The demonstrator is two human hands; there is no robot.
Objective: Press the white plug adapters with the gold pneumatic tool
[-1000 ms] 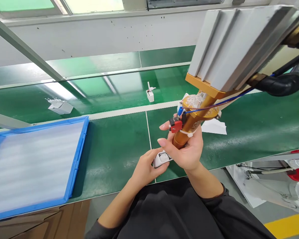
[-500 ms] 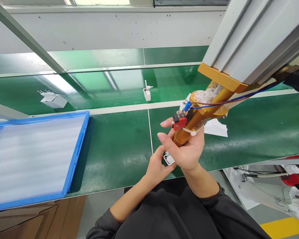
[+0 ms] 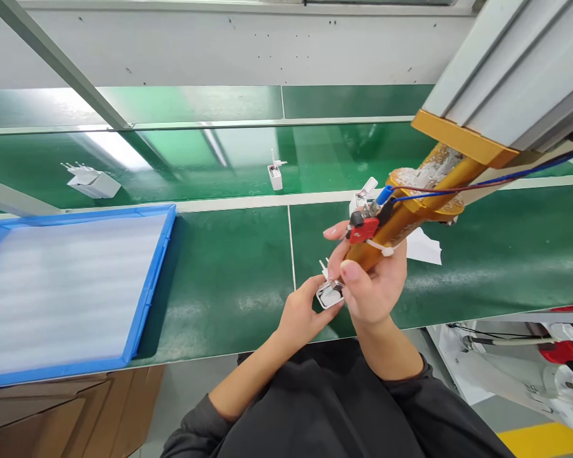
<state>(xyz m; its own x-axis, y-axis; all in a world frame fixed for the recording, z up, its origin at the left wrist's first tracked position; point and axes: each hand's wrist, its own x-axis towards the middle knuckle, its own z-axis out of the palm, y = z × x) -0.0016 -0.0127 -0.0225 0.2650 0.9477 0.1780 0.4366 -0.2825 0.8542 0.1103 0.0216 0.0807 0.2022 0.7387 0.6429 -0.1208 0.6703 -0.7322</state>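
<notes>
My left hand [image 3: 298,318] is closed around a small white charger housing [image 3: 328,299], holding it over the front of the bench with its open end up. My right hand [image 3: 378,294] wraps around a gold-coloured tubular tool [image 3: 408,215], thumb along its near side. The tool slants down to the left, and its metal tip meets the housing's opening. A red switch [image 3: 363,230] with blue and brown wires is strapped to the tool, and white residue crusts its upper part. Thin white prongs stick out behind the housing. The right fingertips partly hide the tip.
A blue-rimmed tray [image 3: 165,251] with a white lining lies at left. White pieces stand farther back: a prong-filled box [image 3: 94,185], a small housing [image 3: 275,177] and another housing [image 3: 363,196] behind the tool. White paper [image 3: 423,247] lies right. A grey beam [image 3: 501,70] hangs overhead.
The tool and my right hand have shifted right in the picture, with the thumb drawn back. The tool's tip and the prongs now show at the housing, which my left hand still holds.
</notes>
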